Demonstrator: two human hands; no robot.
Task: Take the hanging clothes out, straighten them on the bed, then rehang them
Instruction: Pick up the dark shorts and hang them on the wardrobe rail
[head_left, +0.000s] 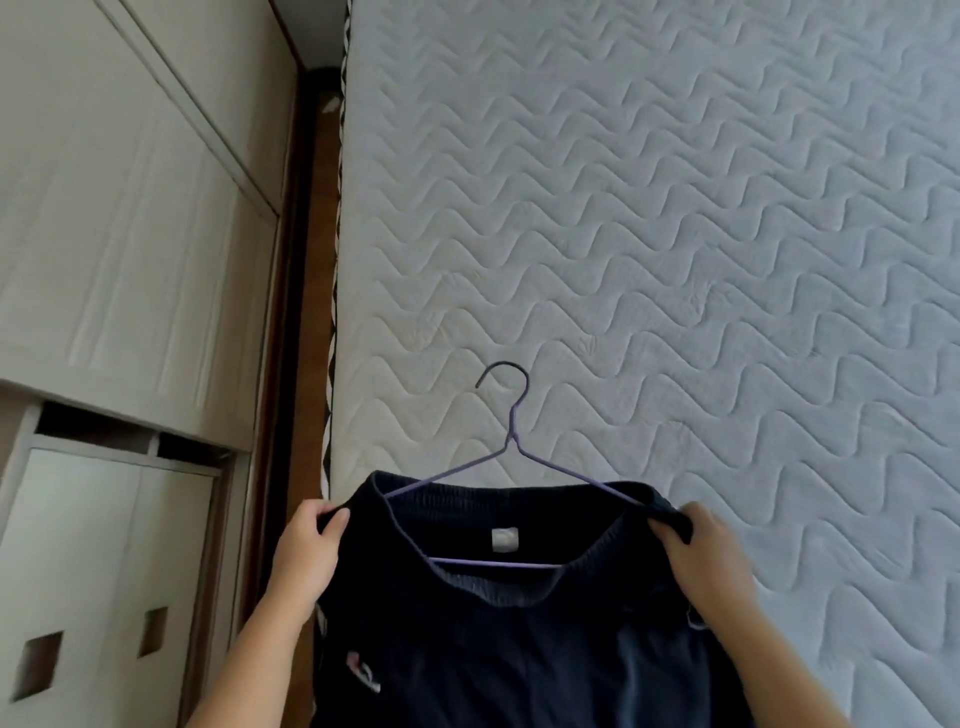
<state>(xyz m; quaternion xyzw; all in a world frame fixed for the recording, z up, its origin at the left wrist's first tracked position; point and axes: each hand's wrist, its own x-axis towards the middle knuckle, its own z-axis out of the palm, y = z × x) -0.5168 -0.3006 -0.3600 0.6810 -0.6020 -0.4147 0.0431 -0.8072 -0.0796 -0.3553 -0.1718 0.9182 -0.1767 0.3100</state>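
A dark blue garment (519, 649) hangs on a thin purple hanger (511, 441) and is held above the near edge of the bed (675, 234), whose quilted white mattress fills the right side of the view. The left hand (306, 556) grips the left end of the ribbed opening with thumb and curled fingers, and the right hand (706, 556) grips the right end in the same way, so the opening is stretched between them. The hanger lies with its long bar running from left to right, across the person. Its hook points away from the person, toward the far side of the bed, and the tip of the hook curls to the left. The garment falls toward the person and leaves the picture at the bottom. A small white label (505, 539) shows inside the opening. At the left stands a pale wardrobe (130, 234), with a narrow strip of brown floor (317, 312) between it and the bed.
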